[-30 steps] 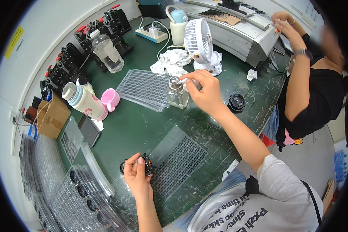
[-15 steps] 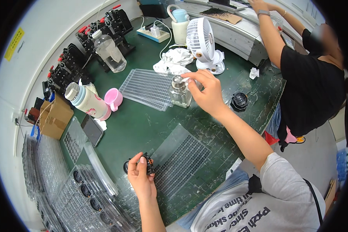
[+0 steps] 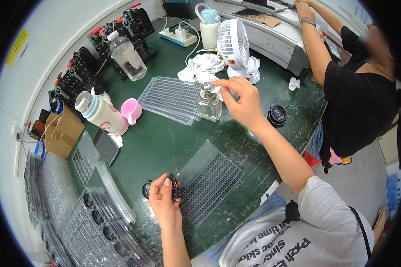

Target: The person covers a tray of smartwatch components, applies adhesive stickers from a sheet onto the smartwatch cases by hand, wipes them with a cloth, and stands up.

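Observation:
My left hand [image 3: 165, 205] is closed, pinching a black watch case [image 3: 174, 188] with orange details between thumb and fingers. Just left of it a second round black part [image 3: 146, 189] shows partly behind my fingers. My right hand [image 3: 243, 100] is at the metal top of a clear glass dispenser bottle [image 3: 209, 107], its fingers pinched together. A bit of white wipe [image 3: 218, 91] shows below those fingers, partly hidden by them. Beneath the left hand's level lies a clear sheet with rows of small black pieces [image 3: 214, 180].
Another black watch case [image 3: 276, 115] lies right of my right forearm. Around the bottle stand a white fan [image 3: 233, 44], a pink mug [image 3: 131, 110] and more sheets [image 3: 169, 99]. Clear trays [image 3: 82, 222] are stacked at left. A co-worker in black [image 3: 358, 93] works at far right.
My right fingertips have shifted slightly across the bottle's top, and the wipe now hangs lower beneath them. My left hand has moved a little to the right with the watch case.

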Demonstrator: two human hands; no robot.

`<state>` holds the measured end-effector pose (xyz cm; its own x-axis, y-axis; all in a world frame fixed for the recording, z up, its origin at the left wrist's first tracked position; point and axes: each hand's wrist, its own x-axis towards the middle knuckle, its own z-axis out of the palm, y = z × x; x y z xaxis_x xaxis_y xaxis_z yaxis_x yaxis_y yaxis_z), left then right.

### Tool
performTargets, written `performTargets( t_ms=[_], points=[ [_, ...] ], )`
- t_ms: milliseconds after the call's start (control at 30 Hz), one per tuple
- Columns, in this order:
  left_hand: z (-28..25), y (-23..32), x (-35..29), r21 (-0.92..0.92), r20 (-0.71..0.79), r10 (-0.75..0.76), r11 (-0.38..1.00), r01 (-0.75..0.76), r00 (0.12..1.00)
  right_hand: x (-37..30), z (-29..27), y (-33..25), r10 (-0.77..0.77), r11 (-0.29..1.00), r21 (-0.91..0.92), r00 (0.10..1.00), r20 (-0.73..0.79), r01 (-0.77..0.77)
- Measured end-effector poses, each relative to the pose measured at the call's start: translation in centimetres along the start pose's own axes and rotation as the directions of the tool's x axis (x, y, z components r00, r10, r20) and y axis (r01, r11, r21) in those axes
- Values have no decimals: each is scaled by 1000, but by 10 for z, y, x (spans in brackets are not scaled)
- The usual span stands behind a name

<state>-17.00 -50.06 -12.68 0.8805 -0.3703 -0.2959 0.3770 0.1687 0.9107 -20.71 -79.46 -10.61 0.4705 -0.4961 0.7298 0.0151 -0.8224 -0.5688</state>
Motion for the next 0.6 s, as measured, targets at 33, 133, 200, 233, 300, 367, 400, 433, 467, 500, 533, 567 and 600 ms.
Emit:
performTargets(
  t_ms=[33,133,200,233,300,367,400,433,467,500,533,567,600],
  points=[
    [0,0,0,-4,-3,2,1000,-2,1000,0,-1,-1,-13,1000,-9,1000,-8,13],
    [0,0,-1,12,32,5,1000,-6,999,1,-4,1,46,999,7,997,57,-46],
    [1,-1,0,16,27,3,1000,-3,1000,3,-5,1,14,1000,1,1000,21,-14],
    [1,-1,0,16,24,0,1000,0,1000,3,-4,1,-20,1000,-10,1000,-14,20],
    [1,-1,0,23,14,-2,1000,2,1000,2,-3,3,-20,1000,-24,1000,-2,20],
    [5,-1,-1,24,2,-1,1000,1,1000,4,-5,5,9,999,-39,998,66,-6],
    [7,0,-2,30,-21,-1,1000,2,1000,5,-7,5,11,999,-36,998,66,-9],
    [9,1,-3,37,-46,-1,999,3,999,6,-7,5,16,1000,10,998,53,-17],
    [9,1,-3,40,-51,-1,999,3,999,7,-8,5,22,998,56,999,39,-24],
    [8,0,-2,35,-44,-3,999,4,999,8,-9,6,13,996,88,1000,28,-15],
    [7,0,-2,29,-36,-4,1000,5,999,10,-6,3,-9,994,113,999,-54,15],
    [6,-1,-2,29,-41,-4,1000,5,999,13,-5,-2,-28,990,136,990,-135,46],
    [4,-2,-1,13,-9,-6,1000,6,1000,13,-12,-9,151,979,140,988,-30,-146]
  ],
)
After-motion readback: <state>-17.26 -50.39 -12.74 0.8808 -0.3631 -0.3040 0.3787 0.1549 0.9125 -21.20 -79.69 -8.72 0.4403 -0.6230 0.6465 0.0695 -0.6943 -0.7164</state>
